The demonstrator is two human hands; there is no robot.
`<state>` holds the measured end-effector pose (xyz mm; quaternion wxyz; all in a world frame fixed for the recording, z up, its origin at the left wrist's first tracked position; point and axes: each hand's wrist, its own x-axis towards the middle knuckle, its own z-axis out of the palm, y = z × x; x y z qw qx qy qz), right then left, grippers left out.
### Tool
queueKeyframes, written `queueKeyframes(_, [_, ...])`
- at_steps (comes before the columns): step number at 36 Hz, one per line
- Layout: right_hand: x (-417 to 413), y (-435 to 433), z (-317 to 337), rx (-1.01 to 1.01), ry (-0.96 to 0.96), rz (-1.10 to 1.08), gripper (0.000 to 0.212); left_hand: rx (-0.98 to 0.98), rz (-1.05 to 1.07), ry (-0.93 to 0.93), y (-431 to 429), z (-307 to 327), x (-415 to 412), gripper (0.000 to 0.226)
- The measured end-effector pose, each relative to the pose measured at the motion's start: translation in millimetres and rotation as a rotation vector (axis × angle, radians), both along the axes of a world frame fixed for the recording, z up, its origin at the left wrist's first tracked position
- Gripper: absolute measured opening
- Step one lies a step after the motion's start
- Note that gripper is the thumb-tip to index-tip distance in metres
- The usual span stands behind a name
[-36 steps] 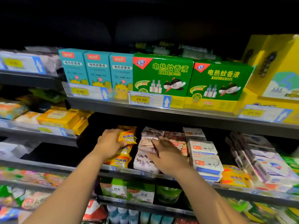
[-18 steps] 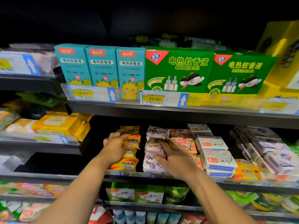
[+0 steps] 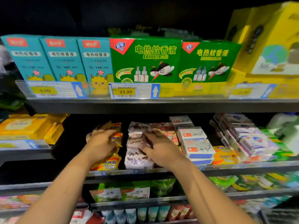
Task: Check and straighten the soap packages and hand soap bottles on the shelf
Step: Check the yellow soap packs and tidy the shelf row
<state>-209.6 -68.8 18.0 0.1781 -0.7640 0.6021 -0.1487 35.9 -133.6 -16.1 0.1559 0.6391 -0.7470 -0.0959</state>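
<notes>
On the middle shelf (image 3: 242, 167) a stack of yellow sulfur soap packages (image 3: 110, 164) lies beside a stack of white soap packages with a purple pattern (image 3: 137, 160). My left hand (image 3: 100, 143) reaches over the yellow stack, its fingers curled round one of the upper yellow packages. Just to the right, my right hand (image 3: 159, 147) grips an upper purple-patterned package between fingers and thumb. Both hands are blurred. No hand soap bottles can be made out.
White goat soap boxes (image 3: 199, 149) and more soap boxes (image 3: 252, 143) fill the shelf to the right. Teal boxes (image 3: 63, 60) and green mosquito-liquid boxes (image 3: 145, 62) stand on the shelf above. Yellow packs (image 3: 29, 126) lie at the left. Lower shelves hold more goods.
Both hands have stayed on their stacks. The left hand has shifted down over the yellow packages. The camera has moved closer and turned slightly.
</notes>
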Motion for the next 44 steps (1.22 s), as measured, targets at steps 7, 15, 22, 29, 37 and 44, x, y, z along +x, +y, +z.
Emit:
queueKeyframes(7, [-67,15,46,-0.107,0.113,-0.115,0.045,-0.065,-0.21,0.203,7,47,-90,0.03])
queueKeyframes(15, [-182,44,30,-0.14,0.155,-0.33,0.032,-0.051,-0.481,0.18,33,50,-214,0.036])
queueKeyframes(22, [-229,62,-19,0.03,0.158,-0.378,0.022,0.07,-0.486,-0.088,54,30,-269,0.071])
queueKeyframes(29, [-235,58,-54,0.088,0.144,-0.317,0.056,0.134,-0.409,-0.086,57,18,-275,0.063])
queueKeyframes(37, [-237,34,-56,0.175,0.338,-0.311,0.069,0.135,-0.39,-0.055,61,16,-273,0.061])
queueKeyframes(44, [-231,16,-44,0.267,0.509,-0.253,0.072,0.137,-0.382,-0.079,60,17,-273,0.063])
